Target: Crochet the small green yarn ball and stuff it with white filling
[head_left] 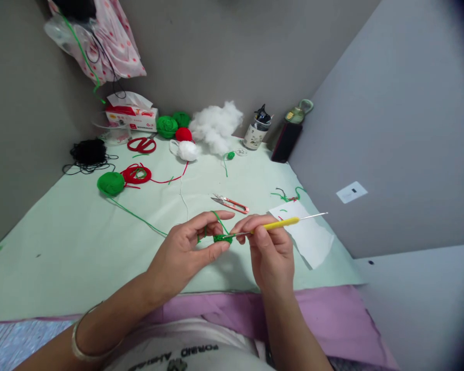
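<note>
Your white shirt (224,355) lies nearest; beyond it, above the counter (81,263), your left hand (187,247) pinches a small green crochet piece (221,239) and your right hand (272,252) grips a yellow-handled hook (282,223). Some stitches look done; green yarn (218,220) strung from your left hand suggests more remain.

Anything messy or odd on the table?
Some mess: thread scraps are scattered on and beyond the white paper at right, and the black yarn at left straggles in loose loops rather than wound up. No spill visible.
</note>
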`<state>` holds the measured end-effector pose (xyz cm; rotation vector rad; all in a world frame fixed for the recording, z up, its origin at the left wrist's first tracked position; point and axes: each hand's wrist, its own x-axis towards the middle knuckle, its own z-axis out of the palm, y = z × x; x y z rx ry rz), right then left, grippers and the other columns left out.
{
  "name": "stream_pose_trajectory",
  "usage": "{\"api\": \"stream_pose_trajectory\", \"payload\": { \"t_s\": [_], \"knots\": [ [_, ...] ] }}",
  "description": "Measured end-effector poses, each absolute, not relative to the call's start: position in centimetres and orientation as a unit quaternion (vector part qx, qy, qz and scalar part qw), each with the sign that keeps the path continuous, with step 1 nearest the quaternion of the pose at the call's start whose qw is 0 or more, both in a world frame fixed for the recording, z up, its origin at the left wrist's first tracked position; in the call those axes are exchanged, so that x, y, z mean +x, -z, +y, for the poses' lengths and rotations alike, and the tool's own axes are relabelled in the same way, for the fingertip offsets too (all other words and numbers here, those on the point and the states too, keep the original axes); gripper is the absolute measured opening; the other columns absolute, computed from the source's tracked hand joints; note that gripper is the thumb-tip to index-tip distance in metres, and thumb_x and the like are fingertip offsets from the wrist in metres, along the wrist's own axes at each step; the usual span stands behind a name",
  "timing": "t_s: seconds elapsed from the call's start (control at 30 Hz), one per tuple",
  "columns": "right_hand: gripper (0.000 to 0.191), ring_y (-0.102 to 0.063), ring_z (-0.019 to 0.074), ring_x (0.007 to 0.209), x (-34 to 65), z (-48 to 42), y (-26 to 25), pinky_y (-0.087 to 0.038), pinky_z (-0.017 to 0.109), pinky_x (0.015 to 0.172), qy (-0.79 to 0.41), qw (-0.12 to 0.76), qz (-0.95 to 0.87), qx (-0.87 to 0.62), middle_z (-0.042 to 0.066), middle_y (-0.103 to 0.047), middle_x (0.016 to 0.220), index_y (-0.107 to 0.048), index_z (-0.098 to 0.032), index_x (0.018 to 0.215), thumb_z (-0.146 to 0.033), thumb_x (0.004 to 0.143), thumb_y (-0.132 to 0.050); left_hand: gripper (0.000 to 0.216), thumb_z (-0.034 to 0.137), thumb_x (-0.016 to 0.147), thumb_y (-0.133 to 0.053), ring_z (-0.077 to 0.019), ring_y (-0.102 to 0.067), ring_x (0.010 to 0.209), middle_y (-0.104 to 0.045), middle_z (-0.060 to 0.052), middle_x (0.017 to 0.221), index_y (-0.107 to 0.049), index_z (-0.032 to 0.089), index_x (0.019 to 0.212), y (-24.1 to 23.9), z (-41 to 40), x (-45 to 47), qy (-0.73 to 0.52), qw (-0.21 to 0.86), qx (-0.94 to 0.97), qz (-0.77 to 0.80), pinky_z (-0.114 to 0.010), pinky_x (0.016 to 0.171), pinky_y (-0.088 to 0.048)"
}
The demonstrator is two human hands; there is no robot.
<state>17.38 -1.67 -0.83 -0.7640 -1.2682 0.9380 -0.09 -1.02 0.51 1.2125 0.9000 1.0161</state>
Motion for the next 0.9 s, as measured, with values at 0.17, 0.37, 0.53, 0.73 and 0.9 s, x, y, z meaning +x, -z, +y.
{"api": "stream_pose_trajectory", "payload": {
  "t_s": [0.17,0.37,0.53,0.73,0.9],
  "knots": [
    [0.018,-0.069,0.0197,0.085,17.7,-2.4,0.4,-0.055,0.034,0.071,-0.338,0.613,-0.623,-0.349,0.005,-0.075,0.089,-0.073,-0.023,0.097,-0.023,0.104,-0.056,0.038,0.023,0.083,-0.078,-0.0175,-0.061,0.087,-0.065,0.000,0.087,-0.076,0.028,0.121,-0.7,-1.1,0.0,-0.451,0.544,0.573,0.415,-0.032,0.088,-0.049],
    [0.024,-0.068,0.0201,0.089,17.9,-3.3,-0.4,-0.053,0.037,0.077,-0.162,0.518,-0.771,-0.334,0.007,-0.074,0.095,-0.065,-0.021,0.112,-0.006,0.100,-0.051,0.029,0.018,0.090,-0.068,-0.0187,-0.065,0.089,-0.064,-0.001,0.085,-0.077,0.028,0.115,-0.2,-1.2,-0.1,-0.446,0.406,0.687,0.405,-0.031,0.089,-0.050],
    [0.023,-0.068,0.0197,0.086,18.1,-3.4,-0.7,-0.055,0.037,0.075,-0.152,0.474,-0.791,-0.355,0.005,-0.072,0.093,-0.061,-0.022,0.111,-0.006,0.099,-0.049,0.036,0.014,0.091,-0.065,-0.0194,-0.065,0.084,-0.067,-0.003,0.089,-0.076,0.028,0.123,0.4,-1.4,-0.3,-0.446,0.368,0.725,0.373,-0.032,0.083,-0.052],
    [0.027,-0.068,0.0214,0.083,17.7,-3.1,0.6,-0.055,0.036,0.069,0.012,0.465,-0.815,-0.345,0.010,-0.076,0.099,-0.065,-0.023,0.117,-0.007,0.097,-0.056,0.040,0.017,0.090,-0.070,-0.0207,-0.063,0.091,-0.068,-0.003,0.093,-0.075,0.030,0.127,0.7,-0.9,-0.3,-0.473,0.434,0.653,0.402,-0.034,0.093,-0.049],
    [0.036,-0.072,0.0224,0.093,17.1,-2.9,2.5,-0.060,0.036,0.078,0.129,0.470,-0.798,-0.354,0.009,-0.078,0.112,-0.071,-0.030,0.120,-0.008,0.094,-0.063,0.040,0.032,0.091,-0.075,-0.0169,-0.059,0.090,-0.066,-0.001,0.094,-0.072,0.027,0.131,0.4,-1.0,0.1,-0.491,0.602,0.496,0.389,-0.029,0.087,-0.048]
  ]
}}
